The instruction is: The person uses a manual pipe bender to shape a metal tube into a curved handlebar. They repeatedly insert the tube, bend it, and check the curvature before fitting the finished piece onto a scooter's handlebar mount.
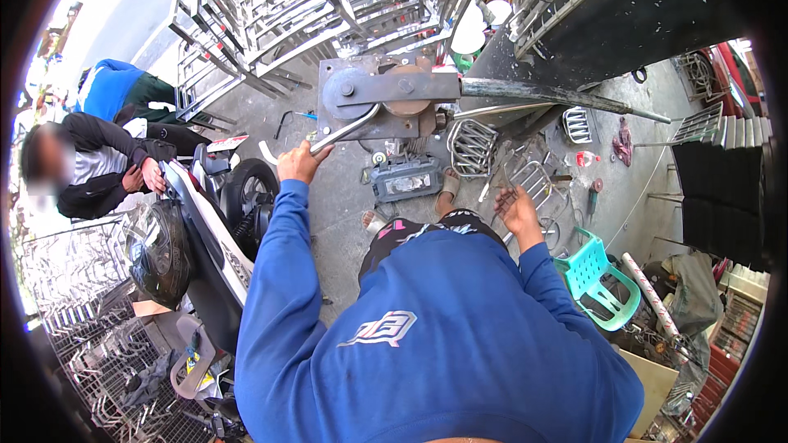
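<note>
My left hand [297, 164] is closed around a bent metal tube [349, 127]. The tube's inner end lies against the round dies of a manual pipe bender [335, 123], and its hooked outer end sticks out left of my hand. Across the bender's top runs a flat steel arm joined to a long dark lever [558, 94], which reaches far to the right with no hand on it. My right hand [517, 209] hovers right of my shorts, palm partly up, its fingers loosely spread and holding nothing I can see.
A grey toolbox [406, 179] and a welded tube rack [472, 148] sit on the floor below the bender. A person [107, 156] rests hands on a parked motorcycle [209, 234] at left. Metal frames [279, 49] are stacked behind; a green plastic chair [584, 267] stands right.
</note>
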